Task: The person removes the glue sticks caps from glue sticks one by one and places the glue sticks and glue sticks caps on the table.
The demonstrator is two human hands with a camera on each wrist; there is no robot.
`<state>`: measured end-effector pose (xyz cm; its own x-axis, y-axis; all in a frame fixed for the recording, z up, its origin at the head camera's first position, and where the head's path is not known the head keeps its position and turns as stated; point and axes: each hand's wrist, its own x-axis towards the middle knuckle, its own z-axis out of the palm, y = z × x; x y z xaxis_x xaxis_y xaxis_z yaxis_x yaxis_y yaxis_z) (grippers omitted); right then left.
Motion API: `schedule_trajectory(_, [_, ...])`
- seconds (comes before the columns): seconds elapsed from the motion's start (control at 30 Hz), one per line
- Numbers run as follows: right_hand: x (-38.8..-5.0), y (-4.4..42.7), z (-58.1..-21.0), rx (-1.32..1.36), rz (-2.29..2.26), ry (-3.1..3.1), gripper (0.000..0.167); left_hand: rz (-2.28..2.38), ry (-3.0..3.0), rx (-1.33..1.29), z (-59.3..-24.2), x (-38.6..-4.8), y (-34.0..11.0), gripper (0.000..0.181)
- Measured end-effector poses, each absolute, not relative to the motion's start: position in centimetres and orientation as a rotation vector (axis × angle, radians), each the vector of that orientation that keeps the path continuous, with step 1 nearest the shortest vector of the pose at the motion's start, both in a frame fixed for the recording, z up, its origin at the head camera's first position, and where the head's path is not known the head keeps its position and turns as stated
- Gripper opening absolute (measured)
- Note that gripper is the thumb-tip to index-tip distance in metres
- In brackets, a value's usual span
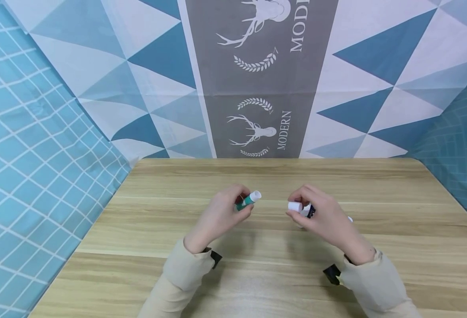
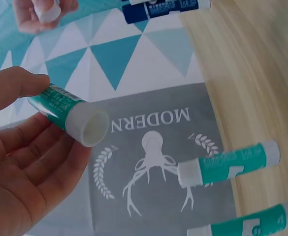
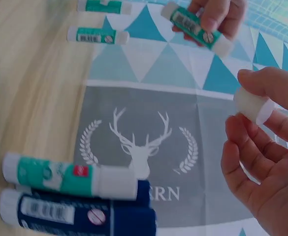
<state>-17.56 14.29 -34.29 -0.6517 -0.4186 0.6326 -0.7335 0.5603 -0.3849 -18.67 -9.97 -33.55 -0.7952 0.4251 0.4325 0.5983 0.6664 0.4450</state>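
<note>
While your left hand (image 1: 220, 211) grips a green tube (image 1: 246, 202) above the table (image 1: 265, 282), your right hand (image 1: 322, 214) pinches a white cap (image 1: 295, 206).

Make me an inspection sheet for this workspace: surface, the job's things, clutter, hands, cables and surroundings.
Surface: wood-grain table, dry-looking where visible.
Held stick: green glue stick, uncapped, hollow white end showing.
Cap: white, apart from the held stick.
Other sticks: two green sticks seen by the left wrist camera; another green stick beside at least one blue stick in the right wrist view.
Clutter: nothing seen.
Left hand: grips the held stick.
Right hand: pinches the cap.
Cables: nothing seen.
Surroundings: triangle-and-deer cloth behind; blue grid cloth at left.
</note>
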Motion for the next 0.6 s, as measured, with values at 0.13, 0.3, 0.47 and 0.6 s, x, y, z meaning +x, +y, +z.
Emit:
schedule_trajectory(0.13, [-17.6,15.0,-33.9,0.862,0.836,-2.357,0.022,-0.868,-2.606,-0.794,-33.3,-18.8,-10.6,0.015])
schedule_trajectory(0.3, [-17.5,15.5,-33.7,0.772,0.789,-2.405,0.022,-0.863,-2.603,-0.791,-33.0,-18.9,-11.1,0.016])
schedule_trajectory(0.47, [-17.6,16.2,-33.3,0.74,0.761,-2.445,0.02,-0.89,-2.608,-0.791,-32.8,-19.0,-11.4,0.018])
schedule_trajectory(0.6, [-17.7,17.0,-33.1,0.716,0.725,-2.465,0.018,-0.882,-2.615,-0.79,-32.7,-19.1,-11.6,0.019])
